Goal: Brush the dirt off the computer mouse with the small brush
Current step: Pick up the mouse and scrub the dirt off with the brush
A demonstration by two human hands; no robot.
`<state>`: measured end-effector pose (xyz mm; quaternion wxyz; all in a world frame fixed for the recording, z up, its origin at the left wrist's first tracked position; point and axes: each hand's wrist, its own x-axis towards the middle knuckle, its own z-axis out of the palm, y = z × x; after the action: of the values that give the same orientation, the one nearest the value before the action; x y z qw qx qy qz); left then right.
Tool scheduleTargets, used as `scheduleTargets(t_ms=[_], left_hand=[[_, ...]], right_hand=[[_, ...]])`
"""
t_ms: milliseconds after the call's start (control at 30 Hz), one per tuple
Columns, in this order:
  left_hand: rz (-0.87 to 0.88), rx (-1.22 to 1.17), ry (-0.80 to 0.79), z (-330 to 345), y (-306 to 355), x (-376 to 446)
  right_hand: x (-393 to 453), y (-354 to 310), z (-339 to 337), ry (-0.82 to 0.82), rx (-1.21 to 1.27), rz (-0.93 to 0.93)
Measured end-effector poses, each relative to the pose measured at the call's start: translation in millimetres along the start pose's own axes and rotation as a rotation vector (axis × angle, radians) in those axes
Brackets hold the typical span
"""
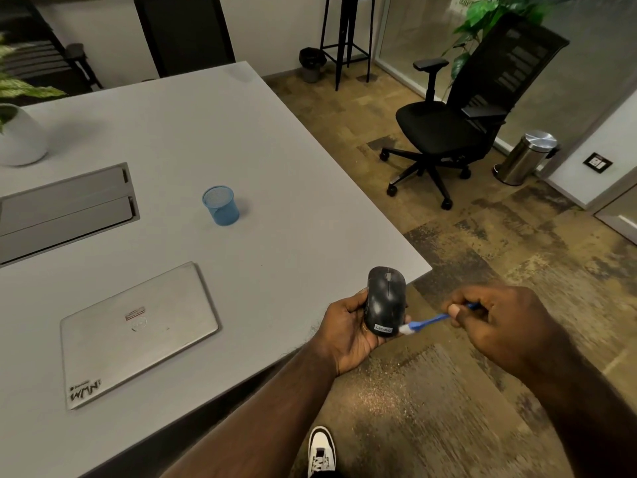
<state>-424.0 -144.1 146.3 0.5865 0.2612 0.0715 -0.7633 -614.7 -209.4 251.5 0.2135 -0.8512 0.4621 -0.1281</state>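
Observation:
A black computer mouse (pixel 386 300) with pale dusty smudges on its top is cradled in my left hand (pixel 348 334), held just past the table's near right edge. My right hand (pixel 499 322) pinches the blue handle of a small brush (pixel 427 321). The brush's white bristles touch the mouse's rear end, beside the white brand label. Part of the handle is hidden inside my right fingers.
On the grey table (pixel 275 174) lie a closed silver laptop (pixel 138 332), a blue mesh cup (pixel 221 205), a cable hatch (pixel 65 210) and a white plant pot (pixel 20 139). A black office chair (pixel 458 122) and steel bin (pixel 527 157) stand on the carpet to the right.

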Motion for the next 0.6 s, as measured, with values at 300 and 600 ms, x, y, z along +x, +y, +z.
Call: scheduleTargets(t_ms=[300,600], left_hand=[[-0.002,-0.03,-0.015,0.8,2.6,-2.4],[-0.003,-0.105,-0.041,3.4,7.7,-5.4]], right_hand=[[-4.2,2.3,3.3,0.04,0.076,-0.056],[-10.4,3.9,8.7,0.043,0.091,-0.066]])
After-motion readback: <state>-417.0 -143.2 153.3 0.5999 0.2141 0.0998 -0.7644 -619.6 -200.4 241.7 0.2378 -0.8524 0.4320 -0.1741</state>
